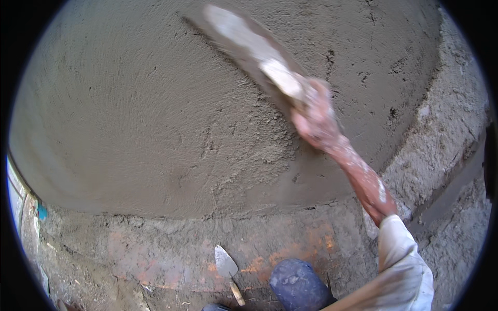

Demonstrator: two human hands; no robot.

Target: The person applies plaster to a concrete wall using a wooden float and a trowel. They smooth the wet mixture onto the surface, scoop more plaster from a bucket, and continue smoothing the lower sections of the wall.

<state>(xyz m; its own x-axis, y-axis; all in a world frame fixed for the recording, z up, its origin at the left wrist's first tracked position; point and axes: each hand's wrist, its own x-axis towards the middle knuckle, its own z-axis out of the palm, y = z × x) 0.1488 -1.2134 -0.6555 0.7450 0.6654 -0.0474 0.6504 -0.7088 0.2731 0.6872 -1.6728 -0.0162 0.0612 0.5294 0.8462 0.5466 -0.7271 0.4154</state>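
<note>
My right hand (316, 116) is closed around the handle of a long plastering float (233, 33), smeared pale with mortar and blurred by motion. The float slants up and to the left across a wall of wet grey plaster (129, 114). Along its lower edge the plaster is rough and crumbly; farther left it is smoother, with fine curved streaks. Splashes of mortar spot my right forearm. My left hand is out of the picture. A pointed trowel (226, 262) with a wooden handle lies at the foot of the wall, handle toward me.
My dark blue knee (298, 285) is bent close below the wall, right of the trowel. A mortar-stained strip with orange patches (259, 264) runs along the wall's base. Rough, lumpy mortar (441, 124) borders the plaster at right. Something small and turquoise (41, 211) sits far left.
</note>
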